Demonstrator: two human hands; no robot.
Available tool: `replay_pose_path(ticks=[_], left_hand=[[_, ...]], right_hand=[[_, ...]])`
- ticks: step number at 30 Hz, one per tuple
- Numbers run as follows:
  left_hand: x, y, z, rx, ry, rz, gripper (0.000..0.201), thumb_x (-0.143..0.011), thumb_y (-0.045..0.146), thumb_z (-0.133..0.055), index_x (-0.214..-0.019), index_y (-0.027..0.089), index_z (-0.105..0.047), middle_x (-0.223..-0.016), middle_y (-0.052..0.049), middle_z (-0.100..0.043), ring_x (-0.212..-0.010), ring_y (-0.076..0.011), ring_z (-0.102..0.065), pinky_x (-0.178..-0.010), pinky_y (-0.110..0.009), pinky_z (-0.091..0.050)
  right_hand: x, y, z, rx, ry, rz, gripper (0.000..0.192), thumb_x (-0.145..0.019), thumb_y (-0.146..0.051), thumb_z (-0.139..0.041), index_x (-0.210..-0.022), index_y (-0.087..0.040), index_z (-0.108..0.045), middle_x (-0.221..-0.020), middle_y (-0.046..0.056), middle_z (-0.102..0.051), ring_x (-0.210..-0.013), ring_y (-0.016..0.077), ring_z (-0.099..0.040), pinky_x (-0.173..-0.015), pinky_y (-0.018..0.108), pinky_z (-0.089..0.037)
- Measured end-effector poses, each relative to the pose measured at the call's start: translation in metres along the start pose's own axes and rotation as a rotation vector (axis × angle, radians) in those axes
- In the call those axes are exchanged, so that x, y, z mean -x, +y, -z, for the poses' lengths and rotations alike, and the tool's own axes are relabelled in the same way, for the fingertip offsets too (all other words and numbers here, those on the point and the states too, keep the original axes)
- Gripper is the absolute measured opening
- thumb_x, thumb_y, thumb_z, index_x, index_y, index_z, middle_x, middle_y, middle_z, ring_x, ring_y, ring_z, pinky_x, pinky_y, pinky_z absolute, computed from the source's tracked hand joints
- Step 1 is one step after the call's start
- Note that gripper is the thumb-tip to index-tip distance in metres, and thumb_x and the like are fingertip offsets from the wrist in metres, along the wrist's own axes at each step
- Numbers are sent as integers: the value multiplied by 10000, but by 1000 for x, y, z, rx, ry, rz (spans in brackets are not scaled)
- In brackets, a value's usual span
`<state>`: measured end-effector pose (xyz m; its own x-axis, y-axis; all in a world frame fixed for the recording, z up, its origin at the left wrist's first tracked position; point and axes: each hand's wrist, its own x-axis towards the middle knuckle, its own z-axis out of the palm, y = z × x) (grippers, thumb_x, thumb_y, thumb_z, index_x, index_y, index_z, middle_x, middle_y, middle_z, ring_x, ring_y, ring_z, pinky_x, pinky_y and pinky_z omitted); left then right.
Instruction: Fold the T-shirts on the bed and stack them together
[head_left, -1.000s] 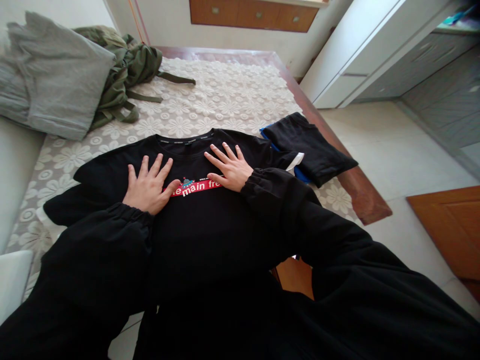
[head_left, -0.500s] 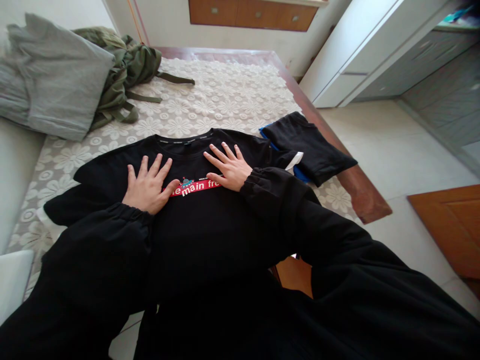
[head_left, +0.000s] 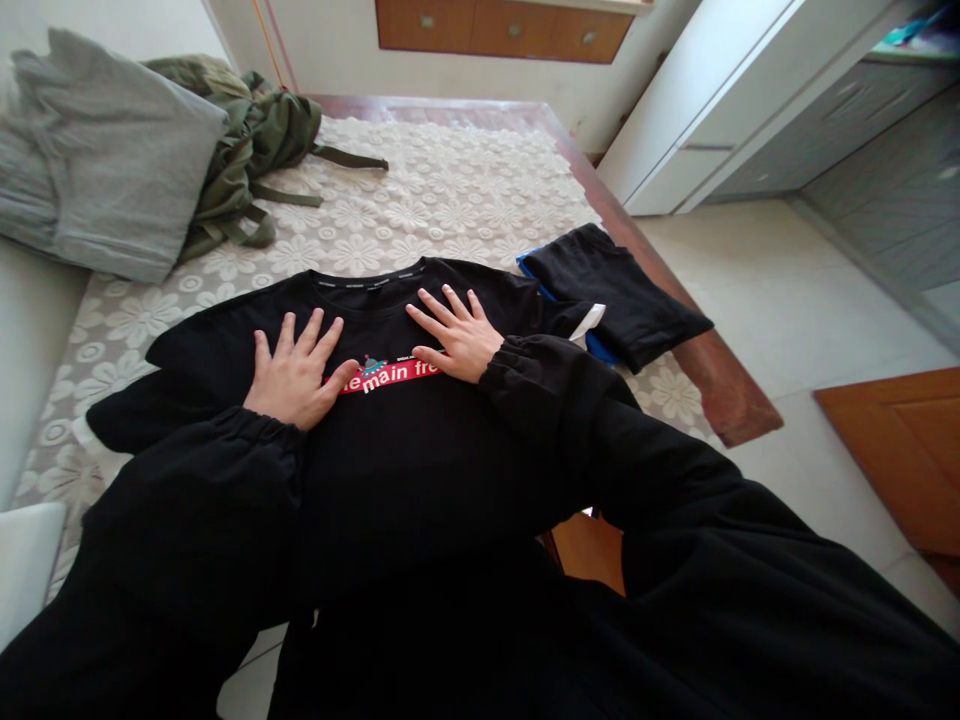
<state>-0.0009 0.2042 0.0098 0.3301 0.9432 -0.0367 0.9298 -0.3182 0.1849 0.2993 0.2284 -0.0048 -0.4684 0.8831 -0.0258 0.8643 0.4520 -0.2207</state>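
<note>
A black T-shirt point(head_left: 405, 450) with a red printed band across the chest lies face up on a table covered with a lace floral cloth point(head_left: 420, 190). My left hand point(head_left: 296, 370) rests flat on the shirt's chest, left of the print, fingers spread. Just right of the print and below the collar, my right hand point(head_left: 457, 335) lies flat with fingers apart. Neither hand grips anything. Black sleeves cover both my arms.
A folded black garment with blue and white trim point(head_left: 615, 295) lies at the table's right edge. A grey garment point(head_left: 105, 160) and an olive green one point(head_left: 247, 140) are heaped at the far left. Tiled floor point(head_left: 780, 320) and white cabinets point(head_left: 720, 90) are to the right.
</note>
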Motion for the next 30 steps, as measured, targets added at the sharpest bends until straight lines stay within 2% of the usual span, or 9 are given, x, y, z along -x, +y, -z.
replay_pose_path(ticks=[18, 27, 30], left_hand=[[0, 0, 0, 19, -4, 3, 794, -1089, 634, -283, -1764, 216, -315, -1855, -117, -208, -1717, -454, -105, -1341, -764, -61], [0, -1, 0, 5, -6, -2, 795, -1088, 634, -282, -1765, 220, -309, -1855, -111, -213, -1717, -455, -103, -1340, -771, -72], [0, -1, 0, 3, 0, -6, 801, -1090, 644, -265, -1764, 215, -314, -1855, -114, -210, -1713, -468, -111, -1335, -780, -78]], right_hand=[[-1, 1, -2, -3, 8, -2, 789, -1091, -654, -489, -1780, -308, -318, -1878, 78, -174, -1712, 473, -133, -1333, 776, -82], [0, -4, 1, 9, -13, -23, 781, -1093, -628, -509, -1779, -305, -320, -1879, 70, -165, -1717, 464, -124, -1343, 762, -90], [0, -5, 9, 2, -36, -30, 775, -1080, -573, -565, -1769, -291, -349, -1874, 79, -185, -1720, 447, -137, -1347, 754, -100]])
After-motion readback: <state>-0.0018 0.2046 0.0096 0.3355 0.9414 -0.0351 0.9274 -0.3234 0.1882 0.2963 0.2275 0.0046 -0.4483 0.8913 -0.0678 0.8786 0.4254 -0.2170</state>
